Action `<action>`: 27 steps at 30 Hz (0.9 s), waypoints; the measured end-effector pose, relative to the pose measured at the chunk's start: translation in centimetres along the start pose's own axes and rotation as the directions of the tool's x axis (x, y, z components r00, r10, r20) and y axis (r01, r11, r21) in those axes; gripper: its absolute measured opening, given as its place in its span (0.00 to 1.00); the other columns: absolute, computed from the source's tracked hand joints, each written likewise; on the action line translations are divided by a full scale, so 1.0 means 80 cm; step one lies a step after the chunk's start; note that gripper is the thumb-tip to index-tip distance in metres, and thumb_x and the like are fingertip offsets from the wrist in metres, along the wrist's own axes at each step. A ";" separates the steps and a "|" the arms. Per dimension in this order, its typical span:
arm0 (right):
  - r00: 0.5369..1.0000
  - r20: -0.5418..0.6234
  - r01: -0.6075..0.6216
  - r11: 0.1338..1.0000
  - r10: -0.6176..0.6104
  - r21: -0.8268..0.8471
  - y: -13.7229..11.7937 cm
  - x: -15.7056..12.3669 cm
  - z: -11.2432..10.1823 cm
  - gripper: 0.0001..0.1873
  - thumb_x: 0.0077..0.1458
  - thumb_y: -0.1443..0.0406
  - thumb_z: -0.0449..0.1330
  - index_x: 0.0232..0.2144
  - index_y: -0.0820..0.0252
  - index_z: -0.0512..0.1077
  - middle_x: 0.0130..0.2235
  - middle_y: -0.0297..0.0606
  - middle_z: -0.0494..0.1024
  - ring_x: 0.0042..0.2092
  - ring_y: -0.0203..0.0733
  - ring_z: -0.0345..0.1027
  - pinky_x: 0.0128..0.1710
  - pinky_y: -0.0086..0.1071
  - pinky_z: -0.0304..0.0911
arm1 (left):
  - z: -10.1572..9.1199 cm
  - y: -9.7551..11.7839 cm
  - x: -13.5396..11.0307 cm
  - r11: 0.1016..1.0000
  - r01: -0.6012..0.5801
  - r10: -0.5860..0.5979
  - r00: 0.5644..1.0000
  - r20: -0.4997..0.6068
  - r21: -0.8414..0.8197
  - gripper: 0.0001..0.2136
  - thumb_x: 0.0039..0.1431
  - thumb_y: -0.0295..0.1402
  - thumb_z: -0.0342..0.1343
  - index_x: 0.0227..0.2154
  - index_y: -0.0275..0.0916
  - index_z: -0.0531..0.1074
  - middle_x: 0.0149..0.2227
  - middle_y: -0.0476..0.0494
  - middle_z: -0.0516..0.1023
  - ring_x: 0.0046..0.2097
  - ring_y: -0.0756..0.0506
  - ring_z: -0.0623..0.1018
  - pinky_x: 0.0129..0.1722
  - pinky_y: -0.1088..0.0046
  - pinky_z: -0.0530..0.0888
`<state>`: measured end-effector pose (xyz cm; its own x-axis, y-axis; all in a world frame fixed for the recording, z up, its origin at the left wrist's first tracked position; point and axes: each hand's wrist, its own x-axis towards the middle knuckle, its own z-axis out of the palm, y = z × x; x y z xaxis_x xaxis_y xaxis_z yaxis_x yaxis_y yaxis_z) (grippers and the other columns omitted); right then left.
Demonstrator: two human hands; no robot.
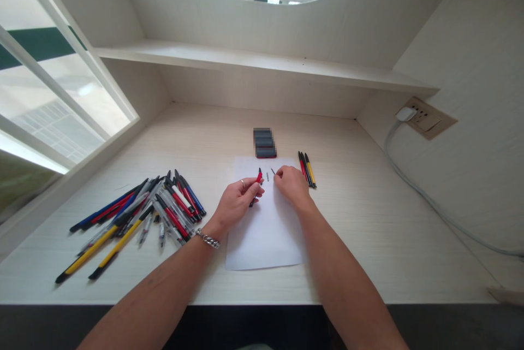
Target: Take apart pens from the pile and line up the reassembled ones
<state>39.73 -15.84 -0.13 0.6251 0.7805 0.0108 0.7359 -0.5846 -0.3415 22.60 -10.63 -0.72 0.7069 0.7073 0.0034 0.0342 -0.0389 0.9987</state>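
Over the white sheet, the left hand pinched a red-and-black pen and the right hand a slim dark piece, suggesting a part-handling step, the next move calling for fine control.

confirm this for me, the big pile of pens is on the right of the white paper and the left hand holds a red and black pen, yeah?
Not quite: the head view shows the big pile of pens left of the white paper.
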 end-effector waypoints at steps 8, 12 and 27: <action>1.000 0.010 -0.026 0.996 0.027 -0.087 0.010 -0.002 -0.010 0.12 0.53 0.70 0.53 0.38 0.63 0.75 0.42 0.52 0.77 0.42 0.55 0.71 0.38 0.41 0.62 | 0.001 0.003 0.000 1.000 -0.025 0.025 1.000 0.008 0.019 0.20 0.58 0.46 0.54 0.44 0.34 0.75 0.34 0.41 0.79 0.36 0.47 0.76 0.36 0.71 0.72; 0.999 -0.045 0.001 0.946 0.014 0.324 0.016 0.002 -0.014 0.12 0.55 0.68 0.53 0.39 0.59 0.74 0.37 0.43 0.77 0.39 0.46 0.70 0.38 0.37 0.62 | 0.000 0.002 0.000 0.999 -0.033 0.033 0.999 0.013 0.016 0.19 0.58 0.46 0.54 0.43 0.34 0.75 0.34 0.41 0.79 0.35 0.47 0.75 0.36 0.71 0.71; 0.995 -0.101 0.101 0.053 -0.011 0.993 -0.017 -0.023 -0.048 0.13 0.46 0.58 0.66 0.31 0.60 0.71 0.30 0.35 0.75 0.27 0.32 0.64 0.26 0.28 0.62 | 0.001 0.002 -0.003 0.987 -0.072 0.064 0.996 0.058 0.146 0.16 0.60 0.43 0.52 0.41 0.37 0.77 0.33 0.44 0.79 0.34 0.47 0.74 0.34 0.72 0.69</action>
<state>38.55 -17.33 3.90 0.6403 0.7603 0.1093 -0.1563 0.2683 -0.9506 22.50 -10.82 -0.56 0.7476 0.6610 0.0644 0.0858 -0.1923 0.9776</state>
